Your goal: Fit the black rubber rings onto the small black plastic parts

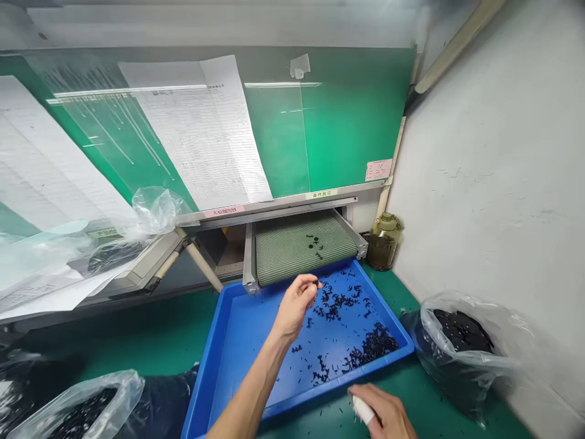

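My left hand [297,305] hangs above a blue plastic tray [388,314], its fingertips pinched on what looks like a small black piece. Many small black pieces [338,302] lie scattered and heaped in the tray, with a denser pile [370,347] near its right corner. My right hand [384,414] rests just beyond the tray's near rim, on the green mat [137,341]. A white wrap or finger cover [363,410] shows on it. A few black pieces [313,244] lie on a grey-green mesh conveyor belt [292,256] that ends above the tray.
A clear plastic bag of black pieces [459,341] stands at the right against a white wall [484,183]. Another bag [82,408] lies at lower left. A brass-capped bottle [382,241] stands behind the conveyor. Papers cover a green board [351,128] at the back.
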`<action>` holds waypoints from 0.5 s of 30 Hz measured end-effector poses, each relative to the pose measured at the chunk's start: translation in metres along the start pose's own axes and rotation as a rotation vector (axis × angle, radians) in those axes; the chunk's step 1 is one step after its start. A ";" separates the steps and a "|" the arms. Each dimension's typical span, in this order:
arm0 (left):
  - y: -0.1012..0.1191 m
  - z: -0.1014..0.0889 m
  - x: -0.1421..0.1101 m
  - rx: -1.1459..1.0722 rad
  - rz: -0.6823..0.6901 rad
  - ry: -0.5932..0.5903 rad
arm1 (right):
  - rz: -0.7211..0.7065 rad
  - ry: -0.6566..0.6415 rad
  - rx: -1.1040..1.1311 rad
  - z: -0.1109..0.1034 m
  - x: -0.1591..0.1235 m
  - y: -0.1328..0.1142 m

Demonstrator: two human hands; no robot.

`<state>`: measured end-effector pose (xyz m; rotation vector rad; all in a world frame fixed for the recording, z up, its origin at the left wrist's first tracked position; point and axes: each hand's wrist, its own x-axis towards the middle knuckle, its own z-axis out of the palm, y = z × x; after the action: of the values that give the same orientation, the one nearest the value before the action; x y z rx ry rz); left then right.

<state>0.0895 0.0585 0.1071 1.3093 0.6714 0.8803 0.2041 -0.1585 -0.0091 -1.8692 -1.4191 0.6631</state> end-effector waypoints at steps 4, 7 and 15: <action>0.009 0.011 -0.056 -0.267 -0.102 -0.073 | -0.194 0.064 -0.098 -0.025 0.002 -0.032; 0.015 0.017 -0.086 -0.295 -0.110 -0.077 | -0.317 0.177 -0.173 -0.038 -0.002 -0.055; 0.023 0.023 -0.134 -0.250 -0.126 -0.129 | -0.603 0.468 -0.384 -0.060 -0.014 -0.111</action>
<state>0.0345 -0.0671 0.1251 1.0778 0.5193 0.7445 0.1775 -0.1664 0.1145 -1.5778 -1.7308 -0.3407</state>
